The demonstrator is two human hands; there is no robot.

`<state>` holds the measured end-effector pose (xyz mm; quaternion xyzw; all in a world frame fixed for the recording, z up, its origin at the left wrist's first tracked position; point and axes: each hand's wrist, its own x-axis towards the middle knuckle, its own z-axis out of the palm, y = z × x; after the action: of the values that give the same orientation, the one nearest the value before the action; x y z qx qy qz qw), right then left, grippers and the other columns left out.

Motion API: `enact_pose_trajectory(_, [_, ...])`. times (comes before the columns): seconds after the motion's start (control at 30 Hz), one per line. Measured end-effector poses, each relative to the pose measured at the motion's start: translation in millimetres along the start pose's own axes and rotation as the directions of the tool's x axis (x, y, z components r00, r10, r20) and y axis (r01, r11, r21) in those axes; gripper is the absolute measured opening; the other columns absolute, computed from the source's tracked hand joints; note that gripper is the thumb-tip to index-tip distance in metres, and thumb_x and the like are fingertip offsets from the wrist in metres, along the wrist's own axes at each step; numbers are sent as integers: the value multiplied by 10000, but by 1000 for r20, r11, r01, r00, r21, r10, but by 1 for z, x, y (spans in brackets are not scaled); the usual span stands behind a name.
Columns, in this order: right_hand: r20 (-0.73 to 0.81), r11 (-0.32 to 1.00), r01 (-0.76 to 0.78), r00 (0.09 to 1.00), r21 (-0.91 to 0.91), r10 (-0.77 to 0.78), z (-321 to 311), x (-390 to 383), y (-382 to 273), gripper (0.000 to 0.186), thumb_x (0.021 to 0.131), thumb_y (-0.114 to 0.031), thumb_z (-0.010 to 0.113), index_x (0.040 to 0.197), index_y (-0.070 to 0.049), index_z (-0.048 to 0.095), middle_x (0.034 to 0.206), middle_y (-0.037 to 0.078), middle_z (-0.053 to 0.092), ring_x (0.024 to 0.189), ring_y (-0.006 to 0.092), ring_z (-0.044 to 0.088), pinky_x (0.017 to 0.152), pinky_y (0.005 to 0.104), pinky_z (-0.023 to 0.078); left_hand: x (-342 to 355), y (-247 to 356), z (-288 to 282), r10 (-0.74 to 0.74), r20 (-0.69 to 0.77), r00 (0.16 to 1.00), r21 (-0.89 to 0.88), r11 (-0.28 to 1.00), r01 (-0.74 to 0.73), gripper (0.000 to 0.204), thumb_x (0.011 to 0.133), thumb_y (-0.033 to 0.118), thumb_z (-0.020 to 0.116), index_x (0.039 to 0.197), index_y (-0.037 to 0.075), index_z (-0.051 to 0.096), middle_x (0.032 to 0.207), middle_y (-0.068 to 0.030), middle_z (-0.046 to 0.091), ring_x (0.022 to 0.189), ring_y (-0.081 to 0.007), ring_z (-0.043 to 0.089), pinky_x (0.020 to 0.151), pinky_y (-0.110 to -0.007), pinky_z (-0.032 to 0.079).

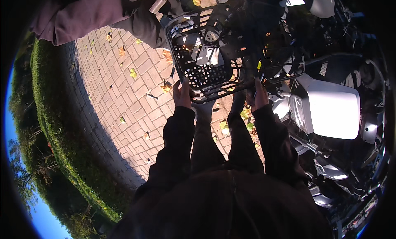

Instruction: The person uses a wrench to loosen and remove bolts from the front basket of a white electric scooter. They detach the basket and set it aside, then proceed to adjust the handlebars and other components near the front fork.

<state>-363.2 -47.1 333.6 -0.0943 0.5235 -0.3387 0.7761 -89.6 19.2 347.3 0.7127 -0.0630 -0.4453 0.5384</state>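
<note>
In front of me is a black plastic bicycle basket [206,76] with a perforated floor and slatted sides. My left hand [182,94] is closed on its near left corner, the thumb lying along the rim. My right hand [260,95] is at the near right end of the basket, fingers curled around a dark part there; deep shade hides much of this grip, but it seems to be the basket's edge. Through the floor openings, pale shapes and sunlit paving show.
Another person in a purple-grey jacket [82,16] is close by at the upper left. Parked two-wheelers crowd the right side, one with a white panel [334,109]. Brick paving [123,90] with fallen leaves lies left of me, bordered by a hedge [53,127].
</note>
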Motion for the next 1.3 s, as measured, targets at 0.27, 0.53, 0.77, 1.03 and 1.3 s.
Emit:
enact_pose_trajectory(0.27, [-108, 947, -228, 972, -226, 208, -29, -1, 51, 253, 1015, -332, 525, 971, -97, 607, 623, -35, 448, 408, 66, 334, 371, 255, 225, 33, 36, -11, -7, 93, 996, -80, 997, 15, 444, 888, 342, 770, 1138, 24, 585, 713, -15, 563, 526, -134, 530, 472, -277, 464])
enact_pose_trajectory(0.53, [-87, 954, -212, 977, -213, 197, -45, 57, 73, 202, 1031, -240, 527, 1094, -92, 650, 592, -29, 417, 417, 78, 347, 372, 268, 241, 19, 43, -6, 3, 85, 996, 38, 999, -6, 317, 956, 324, 666, 1091, 46, 596, 754, -48, 589, 583, -166, 596, 529, -369, 589])
enact_pose_trajectory(0.77, [6, 774, 65, 997, -630, -80, -84, 156, 77, 217, 1030, -295, 520, 1023, -175, 701, 661, 29, 581, 574, 156, 564, 518, 347, 435, -3, 47, -1, -37, 30, 999, 85, 996, 34, 222, 992, 279, 597, 1069, 73, 566, 757, -30, 580, 618, -174, 603, 601, -358, 589])
enact_pose_trajectory(1.03, [267, 576, 383, 923, -722, -278, -58, 229, 69, 265, 1039, -297, 511, 1156, -121, 671, 1014, 43, 689, 959, 193, 637, 819, 358, 488, -13, 42, 4, -45, -11, 999, 88, 995, 46, 278, 999, 281, 562, 1173, 68, 527, 795, -52, 577, 661, -163, 598, 639, -378, 614])
enact_pose_trajectory(1.3, [320, 484, 442, 893, -755, -316, -28, 279, 42, 265, 1040, -287, 513, 1174, -114, 663, 1013, 44, 685, 945, 183, 636, 812, 351, 490, -15, 40, 6, -24, 4, 1000, 34, 999, 24, 255, 999, 247, 556, 1174, 65, 525, 813, -57, 590, 667, -169, 608, 662, -395, 609])
